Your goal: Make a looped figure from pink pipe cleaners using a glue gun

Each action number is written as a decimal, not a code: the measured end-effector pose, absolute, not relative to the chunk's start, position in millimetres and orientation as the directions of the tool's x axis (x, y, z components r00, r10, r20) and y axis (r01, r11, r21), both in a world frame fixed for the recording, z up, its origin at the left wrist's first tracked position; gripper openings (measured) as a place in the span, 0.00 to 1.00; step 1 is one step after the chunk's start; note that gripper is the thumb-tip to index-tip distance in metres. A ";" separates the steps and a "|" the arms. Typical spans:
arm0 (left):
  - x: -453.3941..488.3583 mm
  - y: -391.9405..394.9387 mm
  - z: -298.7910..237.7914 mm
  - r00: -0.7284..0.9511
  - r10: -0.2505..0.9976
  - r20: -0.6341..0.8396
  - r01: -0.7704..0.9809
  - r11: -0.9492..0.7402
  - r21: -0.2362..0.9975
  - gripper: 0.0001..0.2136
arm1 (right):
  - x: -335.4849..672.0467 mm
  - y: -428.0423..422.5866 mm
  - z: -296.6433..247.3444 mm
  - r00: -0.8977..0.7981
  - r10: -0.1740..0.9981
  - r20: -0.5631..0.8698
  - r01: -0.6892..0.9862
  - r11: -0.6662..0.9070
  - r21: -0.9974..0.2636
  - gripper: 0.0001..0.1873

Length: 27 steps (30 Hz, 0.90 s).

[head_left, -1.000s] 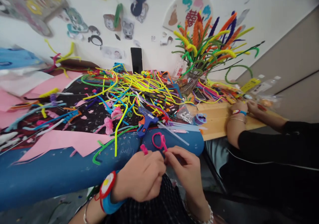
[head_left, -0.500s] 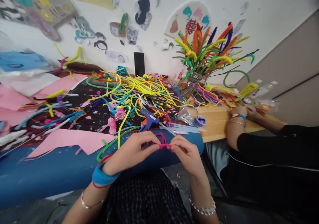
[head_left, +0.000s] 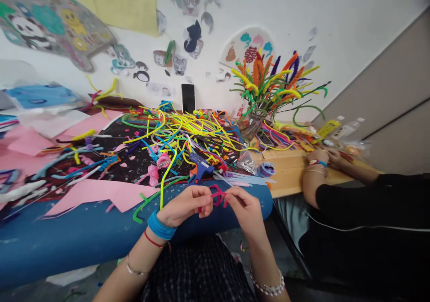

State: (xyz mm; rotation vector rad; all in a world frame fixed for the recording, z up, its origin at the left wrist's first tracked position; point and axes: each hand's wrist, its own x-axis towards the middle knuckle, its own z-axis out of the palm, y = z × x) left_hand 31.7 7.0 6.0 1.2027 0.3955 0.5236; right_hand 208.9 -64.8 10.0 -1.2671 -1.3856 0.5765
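A bright pink pipe cleaner [head_left: 218, 195], bent into loops, is stretched between my two hands above the table's front edge. My left hand [head_left: 188, 203] pinches its left side between thumb and fingers. On the other side, my right hand [head_left: 245, 208] grips it with thumb and forefinger. Just beyond my hands lies a blue glue gun [head_left: 202, 168] with an orange part. Beside it are translucent glue sticks [head_left: 237, 180] and a purple-blue roll [head_left: 266, 169].
Yellow pipe cleaners [head_left: 198, 125] lie heaped mid-table. Pink sheets [head_left: 97, 194] spread leftward. A phone [head_left: 188, 98] leans against the wall. A vase [head_left: 251, 125] holds pipe-cleaner flowers [head_left: 268, 78]. At right, a co-worker's hands [head_left: 317, 156] are over the wooden table [head_left: 285, 172].
My left hand has turned, its fingers now curled more closely around the pipe cleaner. The pink loops have shifted between my fingertips. The camera view has tilted slightly upward.
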 end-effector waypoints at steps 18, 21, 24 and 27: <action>27.7 18.6 17.9 0.587 0.777 0.229 0.315 -0.479 0.819 0.06 | 226.1 -54.4 -12.7 0.100 0.814 0.573 0.659 0.377 -0.651 0.09; 32.5 18.0 14.6 0.583 0.774 0.248 0.439 -0.557 0.705 0.07 | 229.4 -49.4 -22.9 0.077 0.813 0.577 0.675 0.383 -0.631 0.11; 35.3 17.2 11.5 0.591 0.770 0.242 0.528 -0.595 0.606 0.07 | 232.2 -46.0 -34.1 0.063 0.809 0.584 0.683 0.392 -0.616 0.12; 36.6 16.1 11.6 0.596 0.767 0.237 0.582 -0.616 0.531 0.06 | 234.1 -43.6 -44.0 0.070 0.800 0.595 0.690 0.392 -0.608 0.13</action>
